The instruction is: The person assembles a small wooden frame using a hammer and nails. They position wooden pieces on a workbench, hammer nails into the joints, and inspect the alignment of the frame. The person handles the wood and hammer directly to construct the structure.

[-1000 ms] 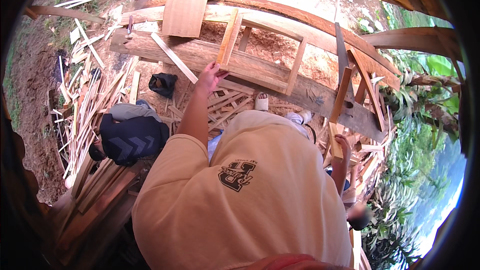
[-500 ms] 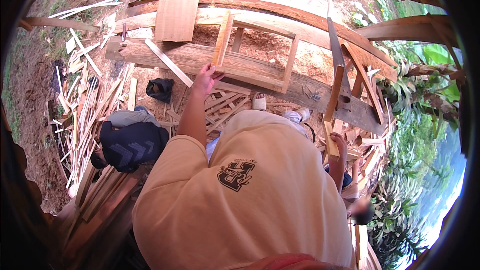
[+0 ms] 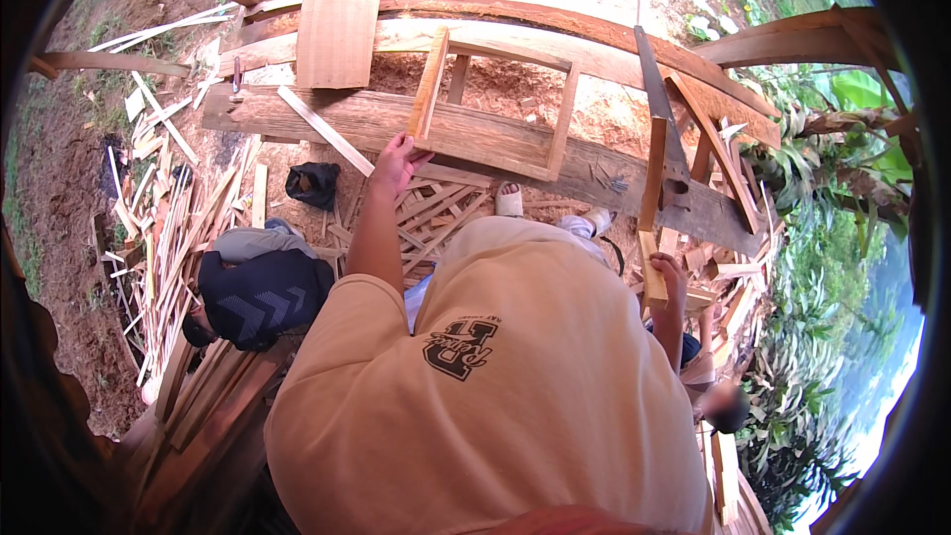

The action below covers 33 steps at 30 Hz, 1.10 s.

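Observation:
My left hand (image 3: 398, 160) grips the lower left corner of a rectangular wooden frame (image 3: 555, 99) that lies on a thick timber beam (image 3: 327, 119). My right hand (image 3: 672, 275) is closed on the wooden handle of a long hand saw (image 3: 662, 139). The saw's dark blade points up and away over the beam, right of the frame. My tan shirt hides most of both arms.
A person in a dark jacket (image 3: 260, 295) crouches at my left beside a heap of wood strips (image 3: 178, 228). Another person (image 3: 723, 401) is low at my right. A flat board (image 3: 337, 35) rests on curved planks (image 3: 594, 20). A lattice panel (image 3: 436, 213) lies below the beam, and a black bag (image 3: 313, 183) sits near it.
My left hand stays on the frame's corner, and the frame has shifted slightly left. The saw in my right hand stands a little more upright.

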### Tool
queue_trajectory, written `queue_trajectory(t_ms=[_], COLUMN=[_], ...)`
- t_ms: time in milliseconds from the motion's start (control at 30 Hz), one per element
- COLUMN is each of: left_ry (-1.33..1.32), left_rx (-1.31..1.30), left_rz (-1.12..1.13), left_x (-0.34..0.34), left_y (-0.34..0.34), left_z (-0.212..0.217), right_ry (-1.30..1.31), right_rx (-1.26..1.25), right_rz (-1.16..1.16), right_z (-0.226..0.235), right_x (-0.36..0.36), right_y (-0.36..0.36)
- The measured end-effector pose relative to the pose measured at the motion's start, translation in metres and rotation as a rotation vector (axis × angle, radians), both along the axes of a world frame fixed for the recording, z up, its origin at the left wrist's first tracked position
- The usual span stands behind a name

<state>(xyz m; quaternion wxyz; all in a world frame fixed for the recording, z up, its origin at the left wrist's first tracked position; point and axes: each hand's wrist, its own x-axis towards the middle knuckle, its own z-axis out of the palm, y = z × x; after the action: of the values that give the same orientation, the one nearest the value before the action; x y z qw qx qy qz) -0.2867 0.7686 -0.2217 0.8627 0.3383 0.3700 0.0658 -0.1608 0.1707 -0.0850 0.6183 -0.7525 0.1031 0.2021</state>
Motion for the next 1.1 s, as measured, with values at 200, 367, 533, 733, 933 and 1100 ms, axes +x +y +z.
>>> queue_trajectory(t_ms=[200,367,533,733,933,1100], left_ry=[0.028,0.439,0.690,0.740,0.803,0.753], left_rx=[0.008,0.352,1.041,1.088,0.878,0.874], left_rz=[0.003,-0.096,-0.445,-0.687,-0.901,-0.942], left_x=[0.003,0.014,0.031,0.077,0.106,0.106], left_y=[0.000,-0.001,0.000,0.034,0.053,0.055], left_z=[-0.001,0.011,0.042,0.034,0.025,0.023], right_ry=[0.316,0.320,0.298,0.338,0.292,0.239], right_rx=[0.024,0.037,0.048,0.087,0.013,0.001], right_rz=[-0.177,-0.171,-0.188,-0.223,-0.164,-0.110], right_z=[0.010,0.018,0.013,0.003,0.017,0.014], right_x=[0.010,0.011,0.008,0.004,0.002,0.000], right_y=[0.006,0.010,0.005,-0.008,-0.013,-0.008])
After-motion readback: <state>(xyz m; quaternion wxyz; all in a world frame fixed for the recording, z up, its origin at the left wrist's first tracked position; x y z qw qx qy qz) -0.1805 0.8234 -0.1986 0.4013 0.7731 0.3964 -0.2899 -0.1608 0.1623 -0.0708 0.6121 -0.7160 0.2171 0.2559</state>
